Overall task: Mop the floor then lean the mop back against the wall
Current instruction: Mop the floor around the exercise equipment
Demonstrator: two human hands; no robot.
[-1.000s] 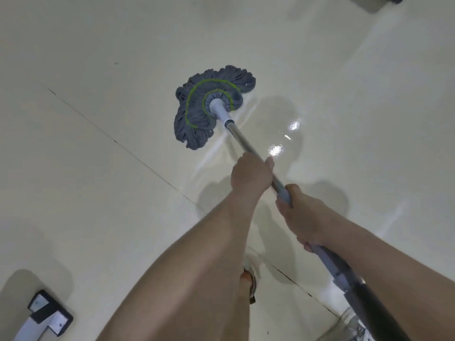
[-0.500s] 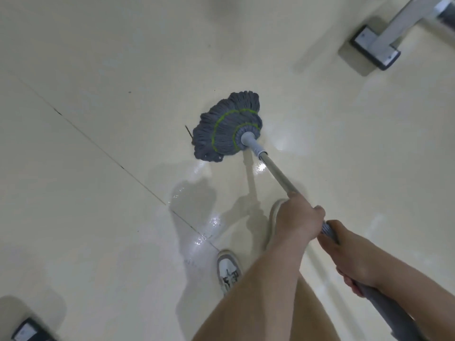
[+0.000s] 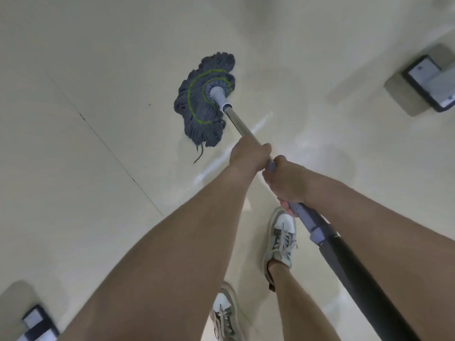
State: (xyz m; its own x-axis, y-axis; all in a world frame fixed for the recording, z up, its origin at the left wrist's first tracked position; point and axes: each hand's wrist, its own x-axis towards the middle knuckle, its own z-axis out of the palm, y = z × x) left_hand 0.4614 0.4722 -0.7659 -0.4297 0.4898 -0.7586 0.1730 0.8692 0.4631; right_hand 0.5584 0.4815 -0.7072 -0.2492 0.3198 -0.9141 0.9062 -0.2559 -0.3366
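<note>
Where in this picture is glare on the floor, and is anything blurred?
Head view: a bright wet streak of glare on the floor runs beside the mop handle, right of the mop head; both hands look slightly soft; wide-angle bending at the edges.

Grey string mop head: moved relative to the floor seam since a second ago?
Yes. The grey string mop head swung right, away from the floor seam, then partway back.

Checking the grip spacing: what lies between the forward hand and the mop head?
Only bare metal shaft, running from the left hand to the mop head; nothing else, per the head view.
</note>
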